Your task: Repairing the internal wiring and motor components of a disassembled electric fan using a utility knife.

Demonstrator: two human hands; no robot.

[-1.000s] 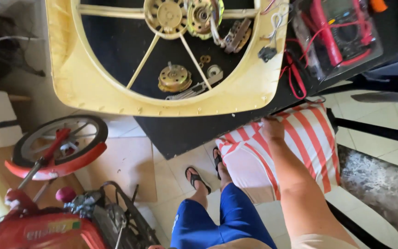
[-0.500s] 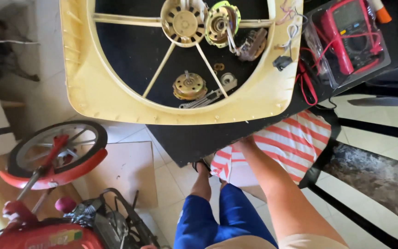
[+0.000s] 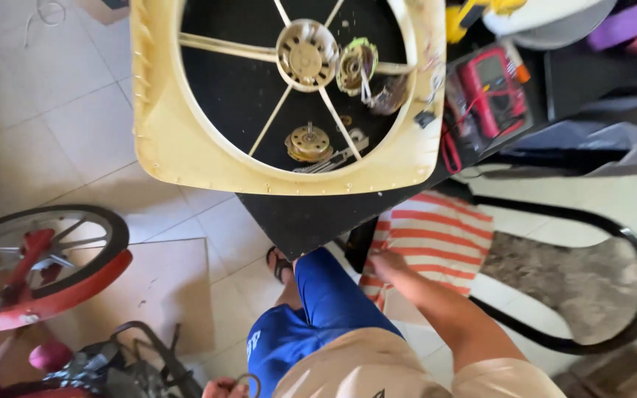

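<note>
A person's right hand (image 3: 391, 264) reaches down onto a red-and-white striped cloth (image 3: 436, 239) draped just beside a black table (image 3: 296, 217); whether the fingers pinch the fabric cannot be told. The left hand (image 3: 219, 386) shows at the bottom edge, grip unclear. On the table lie a yellowed fan frame (image 3: 186, 147) and a red multimeter (image 3: 492, 85).

Bright daylight from my feed, glare washing the pale floor tiles (image 3: 46, 125) at left, soft shadows under the dark surface (image 3: 304, 217), wide-angle bending at edges, lower corner perhaps slightly motion-blurred, centre reasonably sharp
</note>
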